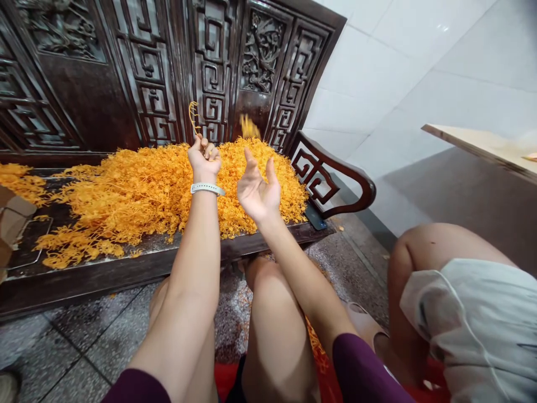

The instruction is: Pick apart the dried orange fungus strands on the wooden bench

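A large heap of orange-yellow, thin branching plastic sprigs covers the seat of a dark carved wooden bench. My left hand, with a pale wristband, is closed and raised over the heap. From its fingertips a single curved sprig with short side prongs stands up. Just to the right, my right hand is turned palm up with its fingers apart and nothing in it. Beyond its fingertips a blurred yellow piece is in the air above the heap, apart from the hand.
The bench's curved armrest closes off the right end, with a dark phone beside it. A cardboard box stands at the left. Another person's knee is close on my right, below a wooden board.
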{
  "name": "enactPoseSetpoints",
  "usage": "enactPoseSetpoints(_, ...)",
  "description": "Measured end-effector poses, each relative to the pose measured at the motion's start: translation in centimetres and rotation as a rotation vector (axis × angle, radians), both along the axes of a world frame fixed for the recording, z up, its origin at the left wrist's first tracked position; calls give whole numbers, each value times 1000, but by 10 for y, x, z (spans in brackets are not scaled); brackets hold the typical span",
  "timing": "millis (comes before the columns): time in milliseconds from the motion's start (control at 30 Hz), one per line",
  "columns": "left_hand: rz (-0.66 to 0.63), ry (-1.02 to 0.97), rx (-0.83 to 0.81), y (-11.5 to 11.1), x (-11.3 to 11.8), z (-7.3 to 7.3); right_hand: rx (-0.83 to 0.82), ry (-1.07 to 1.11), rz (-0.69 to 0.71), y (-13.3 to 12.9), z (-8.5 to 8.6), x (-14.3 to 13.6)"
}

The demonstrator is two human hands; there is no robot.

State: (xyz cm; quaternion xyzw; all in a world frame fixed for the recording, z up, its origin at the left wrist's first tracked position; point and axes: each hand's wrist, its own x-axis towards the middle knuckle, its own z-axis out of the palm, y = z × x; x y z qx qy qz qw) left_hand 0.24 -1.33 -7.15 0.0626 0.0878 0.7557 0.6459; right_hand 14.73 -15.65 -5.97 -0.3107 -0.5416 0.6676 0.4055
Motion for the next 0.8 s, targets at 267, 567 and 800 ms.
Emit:
enactPoseSetpoints(267, -14, 45, 179, -14, -3, 28, -369, 499, -213, 10, -16, -11)
enactPoseSetpoints(567, -321, 130, 322, -54, 28, 87, -390, 505, -333, 25, -25, 11)
enactPoseSetpoints(800, -606, 340, 163, -61, 24, 95, -276, 774, -280, 28, -23, 22)
